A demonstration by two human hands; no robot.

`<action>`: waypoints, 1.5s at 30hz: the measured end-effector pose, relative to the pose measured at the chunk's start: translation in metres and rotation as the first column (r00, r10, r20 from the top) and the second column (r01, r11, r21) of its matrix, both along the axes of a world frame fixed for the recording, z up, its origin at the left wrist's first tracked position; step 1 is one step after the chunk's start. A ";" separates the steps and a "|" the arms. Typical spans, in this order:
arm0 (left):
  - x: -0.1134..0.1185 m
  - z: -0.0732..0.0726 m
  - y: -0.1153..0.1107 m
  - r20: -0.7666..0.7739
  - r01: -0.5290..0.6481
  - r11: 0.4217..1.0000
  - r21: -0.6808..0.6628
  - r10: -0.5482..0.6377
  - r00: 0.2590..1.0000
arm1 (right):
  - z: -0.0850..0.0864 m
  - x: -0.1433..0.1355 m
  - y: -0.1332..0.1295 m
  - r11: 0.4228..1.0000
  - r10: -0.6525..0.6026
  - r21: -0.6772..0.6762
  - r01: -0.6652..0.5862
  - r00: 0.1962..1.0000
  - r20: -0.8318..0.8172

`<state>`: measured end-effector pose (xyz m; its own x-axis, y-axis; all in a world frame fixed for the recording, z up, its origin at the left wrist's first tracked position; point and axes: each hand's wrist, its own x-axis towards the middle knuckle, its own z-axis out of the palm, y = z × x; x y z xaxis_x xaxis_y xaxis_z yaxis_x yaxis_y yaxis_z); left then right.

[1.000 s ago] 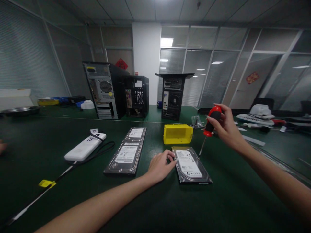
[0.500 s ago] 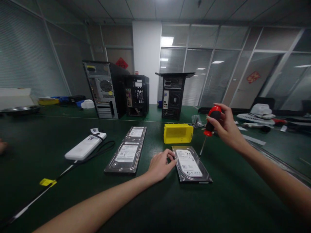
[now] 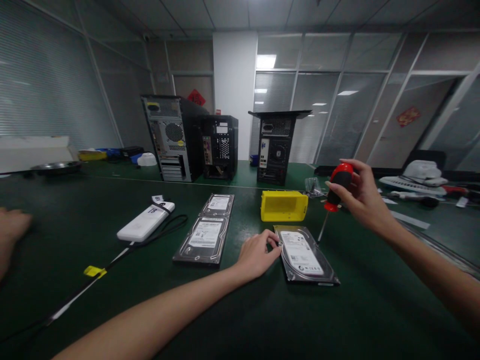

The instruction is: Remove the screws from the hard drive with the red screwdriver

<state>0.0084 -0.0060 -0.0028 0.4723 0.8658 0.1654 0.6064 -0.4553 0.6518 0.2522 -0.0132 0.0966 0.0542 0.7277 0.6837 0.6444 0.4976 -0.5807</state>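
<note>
Drive (image 3: 303, 256) flat on the tabletop (image 3: 240, 320), label up, just nearer than the yellow bin (image 3: 267, 207). Right grip (image 3: 358, 192) closed around the screwdriver (image 3: 342, 175), tilted, tip at the drive's right edge. Left grip (image 3: 259, 254) curled at its left edge; whether it pinches cannot be determined.

The view turns slightly left, so the things on the green table (image 3: 240, 320) sit farther right in it. At the left edge, another person's hand (image 3: 14, 225) shows fingers and wrist where only a sliver showed; blurred, it may have moved little itself. The far-left metal dish (image 3: 56, 168) now shows whole.
</note>
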 end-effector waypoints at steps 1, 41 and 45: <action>0.000 0.001 0.000 -0.004 0.001 1.000 -0.001 -0.001 1.000 | 0.000 0.001 0.001 1.000 -0.002 -0.001 0.002 1.000 0.003; 0.001 0.002 -0.001 -0.005 0.009 1.000 0.011 -0.009 1.000 | 0.016 -0.011 0.013 0.959 0.231 -0.086 -0.272 0.918 -0.322; 0.001 0.004 -0.002 -0.027 0.004 1.000 0.007 -0.003 1.000 | 0.020 -0.014 0.010 0.950 0.257 -0.060 -0.306 0.879 -0.401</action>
<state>0.0091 -0.0080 0.0013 0.4796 0.8630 0.1589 0.6219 -0.4621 0.6322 0.2385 -0.0032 0.1171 0.0754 0.8256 0.5592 0.2021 0.5365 -0.8194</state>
